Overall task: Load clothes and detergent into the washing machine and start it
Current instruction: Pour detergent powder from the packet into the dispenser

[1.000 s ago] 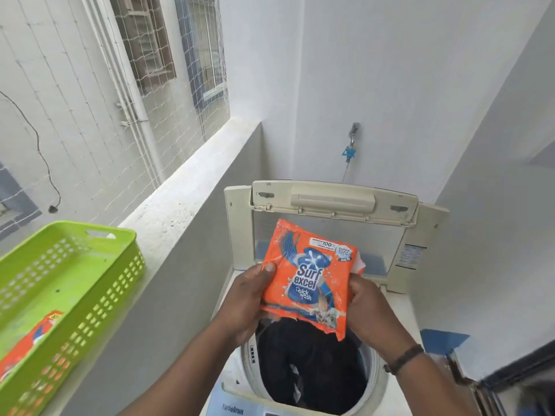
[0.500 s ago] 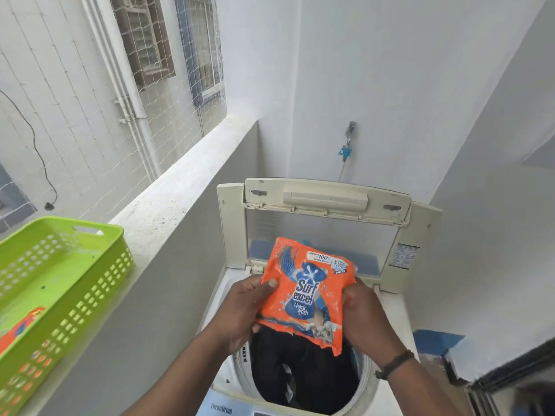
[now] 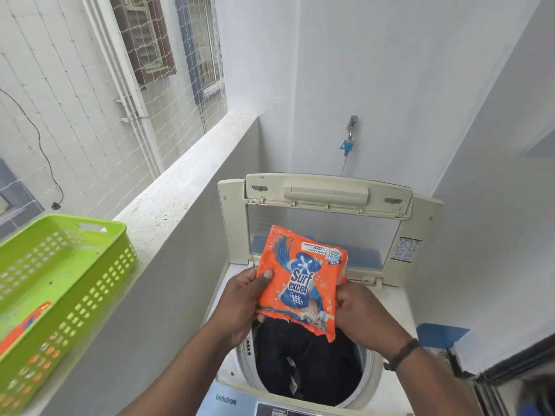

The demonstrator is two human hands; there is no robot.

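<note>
Pinching detergent packet (image 3: pixel 301 282) edges, fingers (image 3: pixel 264 274) of both hands above drum (image 3: pixel 368 382).

Both forearms reached forward; the left hand (image 3: pixel 240 301) pinched with thumb on top, the right hand (image 3: pixel 360 313) curled, a dark band at its wrist.

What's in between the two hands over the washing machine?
The orange detergent packet. The left hand grips its left edge and the right hand its right edge, above the dark clothes in the drum. The head view shows this.
</note>
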